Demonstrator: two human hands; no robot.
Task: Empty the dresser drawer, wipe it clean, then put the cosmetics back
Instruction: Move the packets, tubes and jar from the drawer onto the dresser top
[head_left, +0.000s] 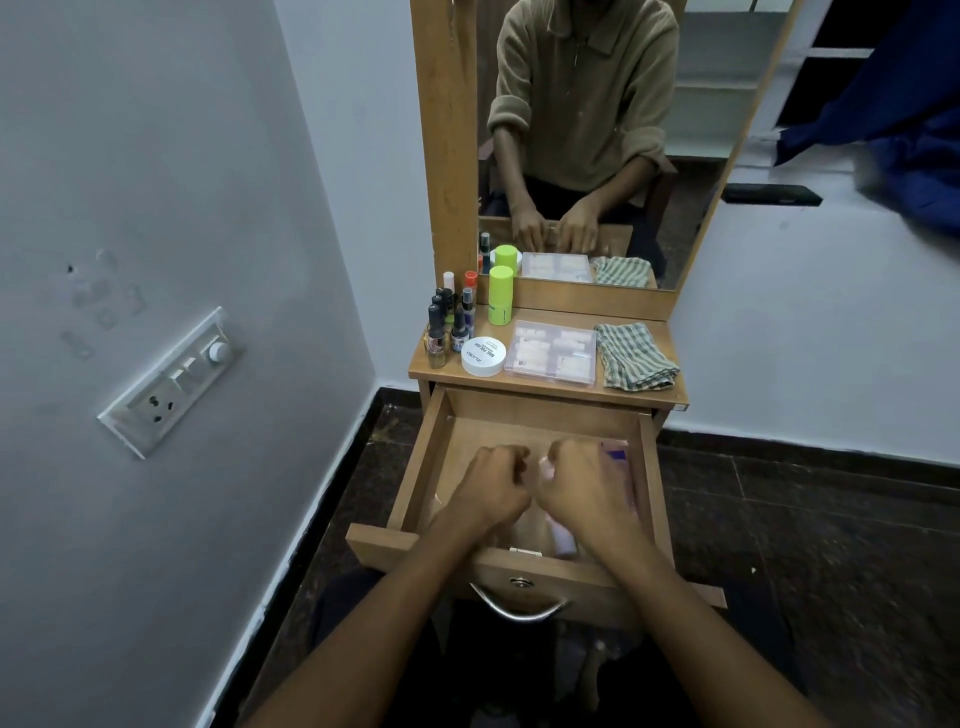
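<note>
The drawer is pulled open below the dresser top, and both my hands are down inside it. My left hand is curled into a fist; I cannot tell if it holds anything. My right hand curls round something pale and blurred. On top stand nail polish bottles, a green tube, a white jar, a clear box and a striped cloth.

White round jar lid reads "NAIL POLISH"; other labels unreadable.

Lime-green bottle; white jar; green-and-cream checked cloth; tan wood drawer; grey wall.
</note>
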